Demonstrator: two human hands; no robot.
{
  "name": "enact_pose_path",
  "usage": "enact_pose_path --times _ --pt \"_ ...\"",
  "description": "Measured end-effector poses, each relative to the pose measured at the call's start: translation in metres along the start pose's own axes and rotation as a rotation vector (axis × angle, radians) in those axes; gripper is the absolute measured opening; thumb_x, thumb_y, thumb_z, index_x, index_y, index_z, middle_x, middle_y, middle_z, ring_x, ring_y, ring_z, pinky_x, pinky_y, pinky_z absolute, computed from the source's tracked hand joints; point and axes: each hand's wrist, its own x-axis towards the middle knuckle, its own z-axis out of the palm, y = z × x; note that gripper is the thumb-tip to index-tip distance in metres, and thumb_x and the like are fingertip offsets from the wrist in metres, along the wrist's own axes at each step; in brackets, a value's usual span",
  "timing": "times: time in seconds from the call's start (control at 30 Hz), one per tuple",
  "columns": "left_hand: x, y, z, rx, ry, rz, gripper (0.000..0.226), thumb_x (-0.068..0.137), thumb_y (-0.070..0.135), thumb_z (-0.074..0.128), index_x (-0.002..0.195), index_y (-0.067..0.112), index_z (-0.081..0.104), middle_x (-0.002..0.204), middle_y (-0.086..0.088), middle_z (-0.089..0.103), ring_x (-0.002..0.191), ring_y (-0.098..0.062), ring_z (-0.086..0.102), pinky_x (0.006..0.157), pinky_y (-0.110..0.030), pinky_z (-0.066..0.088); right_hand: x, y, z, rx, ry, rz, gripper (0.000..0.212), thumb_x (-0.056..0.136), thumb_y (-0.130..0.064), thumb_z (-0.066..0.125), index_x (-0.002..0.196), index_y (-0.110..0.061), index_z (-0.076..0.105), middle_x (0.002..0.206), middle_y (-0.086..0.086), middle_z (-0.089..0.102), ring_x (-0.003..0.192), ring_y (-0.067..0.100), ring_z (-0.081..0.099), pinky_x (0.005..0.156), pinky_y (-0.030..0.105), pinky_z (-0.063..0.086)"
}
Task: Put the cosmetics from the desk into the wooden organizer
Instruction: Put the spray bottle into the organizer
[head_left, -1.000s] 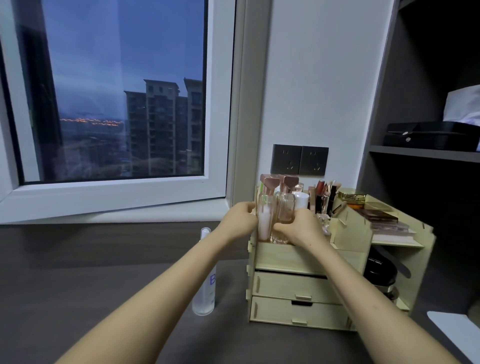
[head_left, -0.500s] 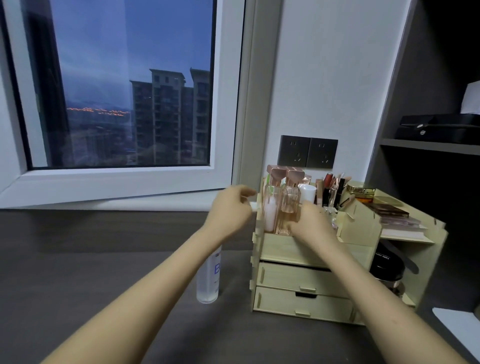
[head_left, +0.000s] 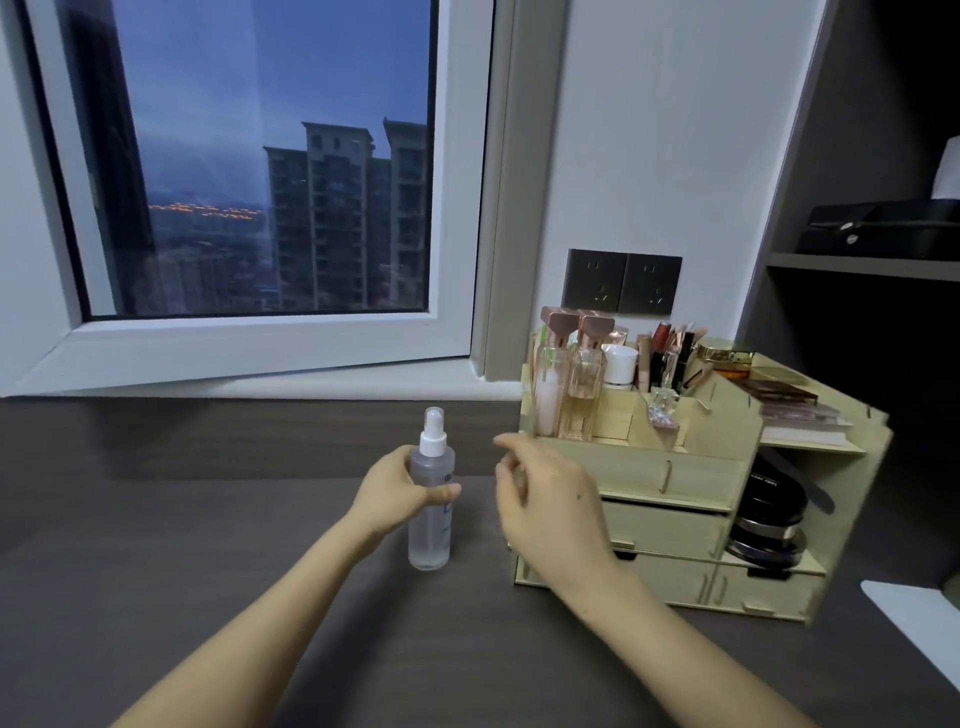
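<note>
A person's left hand (head_left: 394, 492) grips a clear spray bottle (head_left: 430, 532) near its top, thumb across the front and fingers curled behind. The bottle stands upright on the dark desk (head_left: 156, 519), just left of the wooden organizer (head_left: 675, 480). The right hand (head_left: 545, 501) hovers between bottle and organizer, fingers loosely bent and holding nothing. Two tall bottles with rose-gold caps (head_left: 566, 384) stand in the organizer's top left compartment; lipsticks, brushes and compacts fill the rest. A window (head_left: 260, 182) showing tower blocks at dusk is behind the desk.
</note>
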Motion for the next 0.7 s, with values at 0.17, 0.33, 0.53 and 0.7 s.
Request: enact_pose_path --times 0.17,0.33,0.53,0.7 --pt "-0.017 0.041 -0.009 -0.071 0.092 0.112 0.037 0.06 0.037 0.082 0.091 0.023 0.067 0.09 0.007 0.072 0.087 -0.014 0.067 0.08 -0.037 0.055 -0.006 -0.002 0.013 0.093 -0.164 0.126 0.053 0.086 -0.035 0.06 0.134 -0.02 0.045 0.118 -0.002 0.062 0.094 0.02 0.063 0.08 0.027 0.045" --pt "-0.039 0.116 -0.023 -0.155 -0.02 0.284 0.044 0.054 0.046 0.083 0.091 0.024 0.073 0.089 0.007 0.076 0.087 -0.011 0.071 0.081 -0.034 0.056 0.015 -0.013 -0.012 0.197 -0.009 0.175 0.036 0.075 -0.04 0.071 0.105 -0.029 0.055 0.081 -0.016 0.061 0.074 0.006 0.059 0.058 0.014 0.037" --pt "-0.048 0.161 -0.015 -0.18 -0.136 0.408 0.049 0.062 0.061 0.069 0.097 0.026 0.071 0.094 0.009 0.074 0.084 -0.003 0.069 0.065 -0.017 0.055 0.034 0.003 -0.07 0.163 0.184 0.261 0.034 0.067 -0.044 0.07 0.09 -0.023 0.058 0.077 -0.012 0.064 0.071 0.006 0.059 0.059 0.024 0.048" --pt "-0.024 0.14 0.001 -0.16 -0.011 0.239 0.028 0.085 0.044 0.057 0.09 0.019 0.068 0.097 -0.004 0.07 0.088 -0.021 0.066 0.088 -0.039 0.051 0.056 0.049 -0.1 0.101 0.354 0.424 0.041 0.073 -0.044 0.071 0.092 -0.011 0.056 0.084 0.002 0.065 0.076 0.021 0.062 0.063 0.036 0.052"
